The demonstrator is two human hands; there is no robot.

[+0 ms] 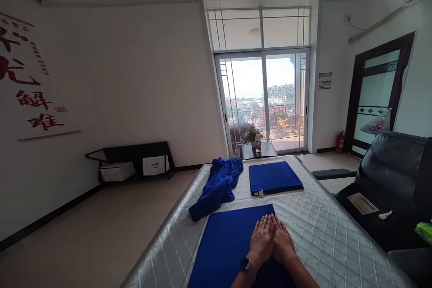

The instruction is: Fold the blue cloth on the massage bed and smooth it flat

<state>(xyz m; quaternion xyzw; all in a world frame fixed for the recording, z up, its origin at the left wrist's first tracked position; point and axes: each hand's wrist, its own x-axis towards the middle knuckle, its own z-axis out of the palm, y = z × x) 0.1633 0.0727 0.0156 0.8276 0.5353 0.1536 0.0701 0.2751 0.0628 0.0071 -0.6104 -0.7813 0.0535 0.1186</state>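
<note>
A flat, folded blue cloth (226, 243) lies on the quilted mattress (324, 225) right before me. My left hand (262, 237), with a dark watch on its wrist, rests flat on the cloth's right side, fingers stretched out. Close against it, my right hand (282, 239) lies flat with straight fingers, at the cloth's right edge. Neither hand grips anything. Beyond them sits a neatly folded blue cloth (275, 177) with a small white tag at its near edge. To its left is a crumpled blue cloth (221, 184), whose lower end reaches near the flat one.
A black armchair (398, 175) stands right of the mattress, with a card (362, 203) on its seat. Past the mattress's far end, a small table (268, 150) bears a bottle (258, 142) and a plant. A low black rack (135, 149) lines the left wall.
</note>
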